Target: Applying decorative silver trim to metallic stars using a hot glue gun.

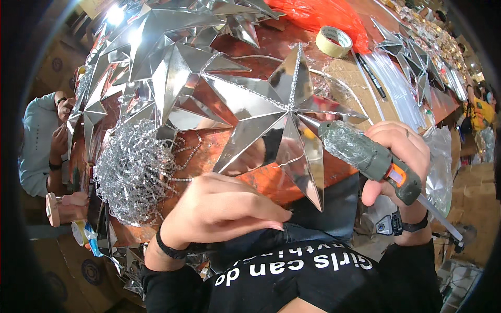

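Right, my silver star (282, 117) lies flat on the counter (271, 44) straight ahead of me, one long point aimed back at my chest. It looks like thin mirrored sheet folded into ridges, so I judge it light, stiff along the creases, easy to dent and slick on the faces. Best held by pressing at a point's edge, not on the ridges. My left hand (219, 208) does that: fingers together and nearly flat, resting by the lower points, holding nothing. My right hand (399, 154) is closed tight around a grey glue gun (373, 159) with an orange trigger, its nozzle close to the star's right side. A heap of silver bead chain (133, 172) sits just to the left.
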A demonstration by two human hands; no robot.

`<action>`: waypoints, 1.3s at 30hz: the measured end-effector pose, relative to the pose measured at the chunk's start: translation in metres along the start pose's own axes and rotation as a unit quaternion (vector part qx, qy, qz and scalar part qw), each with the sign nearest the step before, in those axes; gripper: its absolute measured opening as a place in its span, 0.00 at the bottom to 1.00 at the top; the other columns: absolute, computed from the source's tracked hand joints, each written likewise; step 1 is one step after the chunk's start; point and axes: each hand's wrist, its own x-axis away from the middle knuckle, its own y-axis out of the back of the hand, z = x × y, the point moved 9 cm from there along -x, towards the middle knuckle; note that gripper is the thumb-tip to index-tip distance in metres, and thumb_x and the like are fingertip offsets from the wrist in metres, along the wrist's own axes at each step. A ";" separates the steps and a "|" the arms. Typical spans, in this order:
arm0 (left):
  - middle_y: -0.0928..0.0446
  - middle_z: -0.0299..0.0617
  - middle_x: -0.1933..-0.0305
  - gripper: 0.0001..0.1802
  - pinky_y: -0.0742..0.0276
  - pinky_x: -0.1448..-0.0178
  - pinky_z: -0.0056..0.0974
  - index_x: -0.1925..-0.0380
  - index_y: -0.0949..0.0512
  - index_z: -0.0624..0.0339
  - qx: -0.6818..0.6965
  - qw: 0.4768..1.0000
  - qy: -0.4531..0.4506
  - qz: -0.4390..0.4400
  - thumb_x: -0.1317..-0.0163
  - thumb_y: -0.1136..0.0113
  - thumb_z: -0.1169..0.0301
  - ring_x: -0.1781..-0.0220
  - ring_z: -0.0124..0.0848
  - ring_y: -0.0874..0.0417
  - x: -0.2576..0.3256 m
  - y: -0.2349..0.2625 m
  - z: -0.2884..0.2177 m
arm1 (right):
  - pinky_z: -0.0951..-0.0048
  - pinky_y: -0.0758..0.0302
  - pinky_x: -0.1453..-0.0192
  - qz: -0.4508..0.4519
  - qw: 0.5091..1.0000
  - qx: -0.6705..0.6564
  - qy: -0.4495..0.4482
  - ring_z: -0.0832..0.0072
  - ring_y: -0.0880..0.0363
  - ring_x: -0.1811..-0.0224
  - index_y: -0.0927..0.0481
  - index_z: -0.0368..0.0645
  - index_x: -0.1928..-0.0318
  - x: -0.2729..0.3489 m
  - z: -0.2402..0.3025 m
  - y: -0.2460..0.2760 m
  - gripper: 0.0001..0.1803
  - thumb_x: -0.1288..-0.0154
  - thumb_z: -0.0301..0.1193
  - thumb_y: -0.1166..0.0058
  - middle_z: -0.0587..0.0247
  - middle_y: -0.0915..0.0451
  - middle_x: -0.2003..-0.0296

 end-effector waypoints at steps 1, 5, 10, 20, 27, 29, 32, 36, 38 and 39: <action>0.16 0.36 0.70 0.09 0.24 0.71 0.30 0.70 0.17 0.58 0.002 1.000 -0.001 -0.026 0.52 0.28 0.73 0.73 0.29 0.17 0.002 0.012 -0.003 | 0.67 0.25 0.59 0.004 1.000 0.013 0.003 0.60 0.19 0.64 0.24 0.36 0.69 -0.002 0.000 -0.001 0.41 0.66 0.65 0.37 0.57 0.21 0.70; 0.19 0.44 0.75 0.09 0.27 0.73 0.29 0.72 0.20 0.67 0.079 0.976 -0.042 -0.200 0.53 0.29 0.79 0.78 0.28 0.21 0.020 0.053 -0.005 | 0.68 0.26 0.62 0.016 1.000 0.004 -0.016 0.60 0.20 0.68 0.25 0.36 0.71 -0.008 -0.006 -0.008 0.44 0.67 0.70 0.42 0.56 0.22 0.72; 0.27 0.43 0.78 0.12 0.31 0.74 0.29 0.74 0.29 0.65 0.093 0.938 -0.043 -0.331 0.44 0.36 0.71 0.78 0.28 0.27 0.031 0.071 -0.003 | 0.69 0.28 0.67 -0.006 1.000 -0.017 0.019 0.63 0.22 0.72 0.26 0.41 0.72 -0.012 -0.005 -0.007 0.35 0.71 0.57 0.30 0.61 0.23 0.76; 0.33 0.43 0.71 0.18 0.32 0.74 0.28 0.70 0.36 0.61 0.034 0.932 -0.018 -0.361 0.36 0.41 0.61 0.78 0.26 0.30 0.031 0.080 0.000 | 0.71 0.31 0.73 0.042 0.999 -0.010 0.017 0.66 0.25 0.78 0.27 0.42 0.74 -0.001 -0.016 -0.008 0.37 0.72 0.63 0.33 0.64 0.26 0.80; 0.31 0.44 0.68 0.14 0.32 0.72 0.28 0.68 0.35 0.63 0.012 0.924 -0.021 -0.380 0.33 0.45 0.65 0.76 0.25 0.30 0.031 0.085 0.003 | 0.69 0.25 0.65 -0.048 0.995 -0.044 0.079 0.62 0.19 0.70 0.26 0.37 0.73 0.004 -0.010 -0.004 0.44 0.66 0.72 0.46 0.58 0.22 0.74; 0.30 0.45 0.67 0.12 0.31 0.71 0.28 0.67 0.35 0.63 0.001 0.925 -0.021 -0.381 0.33 0.45 0.67 0.76 0.25 0.29 0.034 0.085 0.004 | 0.69 0.25 0.64 -0.025 0.997 -0.032 0.063 0.61 0.19 0.70 0.25 0.37 0.73 0.003 -0.013 -0.007 0.44 0.66 0.72 0.46 0.58 0.21 0.74; 0.29 0.46 0.65 0.10 0.29 0.68 0.28 0.66 0.33 0.65 -0.010 0.928 -0.005 -0.372 0.33 0.45 0.70 0.73 0.26 0.27 0.034 0.083 0.008 | 0.69 0.25 0.65 0.008 0.998 -0.039 0.040 0.62 0.19 0.70 0.25 0.38 0.72 -0.003 -0.015 -0.008 0.40 0.68 0.65 0.38 0.59 0.21 0.74; 0.29 0.45 0.65 0.08 0.27 0.65 0.29 0.65 0.31 0.66 0.006 0.927 0.022 -0.374 0.34 0.45 0.73 0.69 0.27 0.25 0.034 0.080 0.013 | 0.70 0.26 0.65 0.002 0.999 -0.044 0.014 0.63 0.20 0.71 0.25 0.40 0.70 -0.005 -0.018 -0.011 0.37 0.71 0.60 0.31 0.61 0.22 0.75; 0.29 0.45 0.65 0.07 0.27 0.64 0.30 0.65 0.30 0.66 0.019 0.929 0.028 -0.368 0.35 0.45 0.74 0.68 0.28 0.24 0.032 0.079 0.013 | 0.70 0.26 0.66 -0.011 0.999 -0.042 0.014 0.64 0.21 0.72 0.25 0.41 0.71 -0.005 -0.019 -0.011 0.37 0.71 0.60 0.31 0.62 0.23 0.76; 0.29 0.44 0.66 0.06 0.27 0.64 0.30 0.66 0.30 0.66 0.025 0.930 0.023 -0.366 0.36 0.44 0.74 0.69 0.28 0.24 0.032 0.080 0.012 | 0.70 0.27 0.67 -0.022 0.999 -0.040 0.014 0.65 0.21 0.73 0.25 0.41 0.71 -0.005 -0.020 -0.009 0.37 0.72 0.61 0.31 0.62 0.24 0.77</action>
